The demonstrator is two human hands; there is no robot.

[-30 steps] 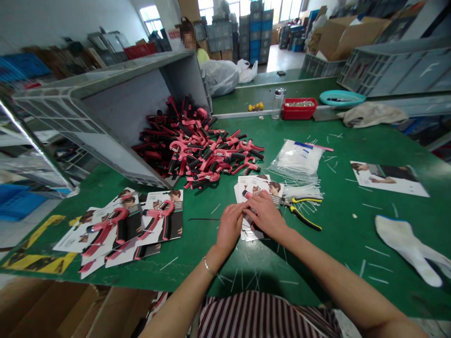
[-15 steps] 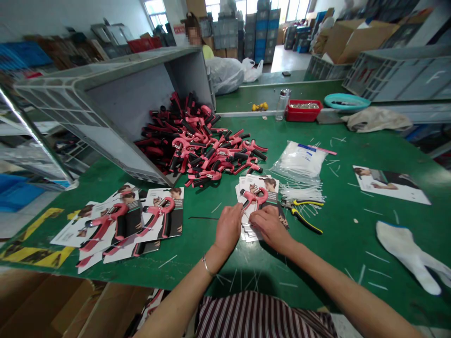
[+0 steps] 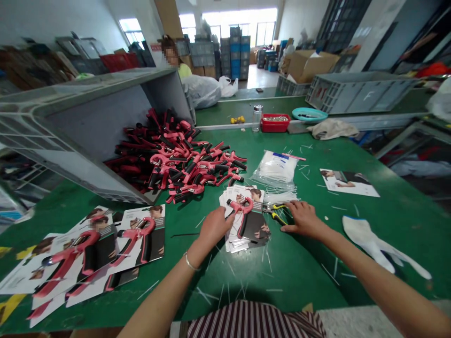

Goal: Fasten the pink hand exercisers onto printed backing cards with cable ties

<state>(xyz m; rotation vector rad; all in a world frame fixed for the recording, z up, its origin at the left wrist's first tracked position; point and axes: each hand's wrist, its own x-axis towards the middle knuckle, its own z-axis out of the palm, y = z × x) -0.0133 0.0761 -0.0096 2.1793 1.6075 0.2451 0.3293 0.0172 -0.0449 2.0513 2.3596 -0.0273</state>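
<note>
A pink-and-black hand grip strengthener (image 3: 244, 222) lies on a stack of printed cards (image 3: 234, 245) in front of me. My left hand (image 3: 215, 226) is closed at the stack's left side, its thumb and fingers on the strengthener's left handle, which they mostly hide. To the right of the cards lie cutting pliers (image 3: 278, 218) with yellow-and-black handles. My right hand (image 3: 306, 219) is on the pliers, thumb and fingers on either side of the handles and covering their ends. Loose white cable ties (image 3: 280, 196) lie just beyond the pliers.
A tipped grey crate (image 3: 102, 101) spills many strengtheners (image 3: 197, 164) onto the green table. Carded strengtheners (image 3: 136, 234) overlap at left. A bag of cable ties (image 3: 276, 166), a single card (image 3: 348, 182) and a white glove (image 3: 369, 241) lie right. Another person stands behind the crate.
My right hand has left the strengthener and moved right onto the pliers. My left hand stays at the strengthener's left handle. The whole view has shifted somewhat to the right.
</note>
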